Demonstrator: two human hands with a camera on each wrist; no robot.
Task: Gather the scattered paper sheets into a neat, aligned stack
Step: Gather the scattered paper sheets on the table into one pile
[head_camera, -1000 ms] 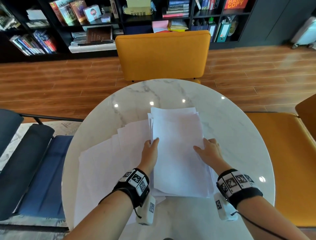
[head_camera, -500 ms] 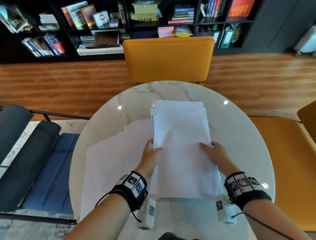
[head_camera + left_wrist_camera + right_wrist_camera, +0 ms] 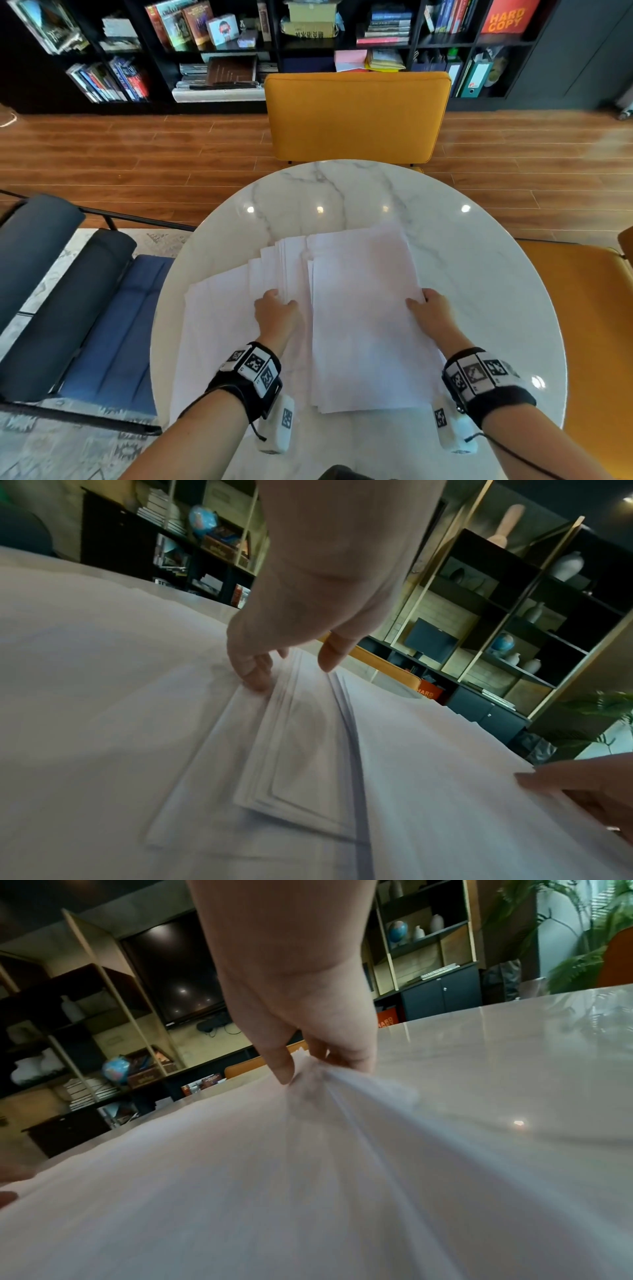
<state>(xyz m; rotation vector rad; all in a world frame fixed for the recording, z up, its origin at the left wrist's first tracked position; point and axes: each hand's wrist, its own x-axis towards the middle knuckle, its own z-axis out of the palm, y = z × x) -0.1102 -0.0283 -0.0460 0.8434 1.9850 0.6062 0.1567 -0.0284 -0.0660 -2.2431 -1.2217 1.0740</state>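
Note:
A thick stack of white paper sheets [image 3: 366, 318] lies on the round marble table [image 3: 479, 274], a little right of centre. My right hand [image 3: 419, 299] pinches its right edge, thumb on top; in the right wrist view that edge [image 3: 329, 1085] is lifted and bunched in my right hand [image 3: 301, 1069]. More sheets [image 3: 219, 325] fan out to the left, their stepped edges [image 3: 301, 723] overlapping. My left hand [image 3: 281, 299] grips those edges. In the left wrist view its fingers [image 3: 255, 672] tuck in at the edges and the thumb [image 3: 330, 656] hovers just above them.
A yellow chair [image 3: 356, 116] stands at the table's far side and another yellow seat [image 3: 596, 325] on the right. A dark blue lounge chair [image 3: 85, 308] is close on the left. Bookshelves [image 3: 212, 44] line the back wall. Bare marble lies beyond the papers.
My left hand has let go of the stack's left edge and moved left onto the fanned sheets. My right hand has slid to the stack's right edge and now pinches it.

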